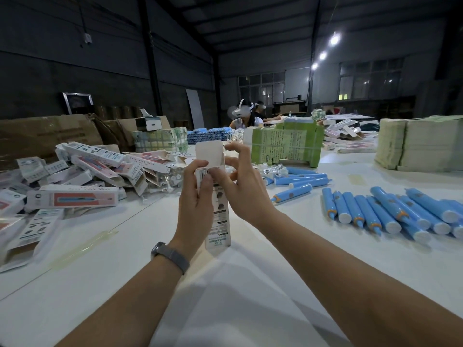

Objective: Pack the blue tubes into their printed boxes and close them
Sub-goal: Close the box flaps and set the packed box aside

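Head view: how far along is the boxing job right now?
Done: a pile of printed boxes lies at left, though some show open ends. In hand: the left hand grips one upright box while the right hand works at its top flap, which stands open; whether a tube is inside cannot be seen. Left: many loose blue tubes lie on the table at right.

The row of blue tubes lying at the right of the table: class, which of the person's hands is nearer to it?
Right. The right hand works at the held box, on the side facing the row of blue tubes; the left hand grips the box's far side.
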Motion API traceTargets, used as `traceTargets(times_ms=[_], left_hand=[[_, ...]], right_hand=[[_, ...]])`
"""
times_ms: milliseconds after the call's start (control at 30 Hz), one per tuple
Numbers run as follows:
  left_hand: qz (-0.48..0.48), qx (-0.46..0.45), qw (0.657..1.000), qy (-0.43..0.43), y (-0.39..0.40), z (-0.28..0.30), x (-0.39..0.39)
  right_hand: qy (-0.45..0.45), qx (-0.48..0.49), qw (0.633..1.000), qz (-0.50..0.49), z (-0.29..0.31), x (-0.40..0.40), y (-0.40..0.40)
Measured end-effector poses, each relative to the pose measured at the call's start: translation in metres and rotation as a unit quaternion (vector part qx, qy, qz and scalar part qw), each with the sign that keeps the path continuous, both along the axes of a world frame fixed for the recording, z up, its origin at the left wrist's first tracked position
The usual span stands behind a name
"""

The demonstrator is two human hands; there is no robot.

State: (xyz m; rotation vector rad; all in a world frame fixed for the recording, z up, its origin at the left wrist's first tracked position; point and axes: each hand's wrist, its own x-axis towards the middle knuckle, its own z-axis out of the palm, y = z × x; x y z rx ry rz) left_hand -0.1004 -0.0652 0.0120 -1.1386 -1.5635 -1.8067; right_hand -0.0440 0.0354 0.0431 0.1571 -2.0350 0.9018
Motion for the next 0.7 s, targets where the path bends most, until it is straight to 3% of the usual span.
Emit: traceTargets(times_ms=[267, 467, 700], left_hand=[[-0.023, -0.002, 1.0, -0.02, 0.001, 0.001, 0.003], [-0.092, 0.025, 0.989, -0.116, -0.003, 0.007, 0.007], [-0.116, 0.039, 0.982, -0.146, -0.007, 0.011, 0.003]], right_hand=[[0.001, -0.037, 0.999, 0.026, -0.002, -0.001, 0.001], [0.003, -0.049, 0.998, 0.029, 0.001, -0.002, 0.003], [0.043, -0.037, 0.998, 0.029, 0.002, -0.002, 0.0]])
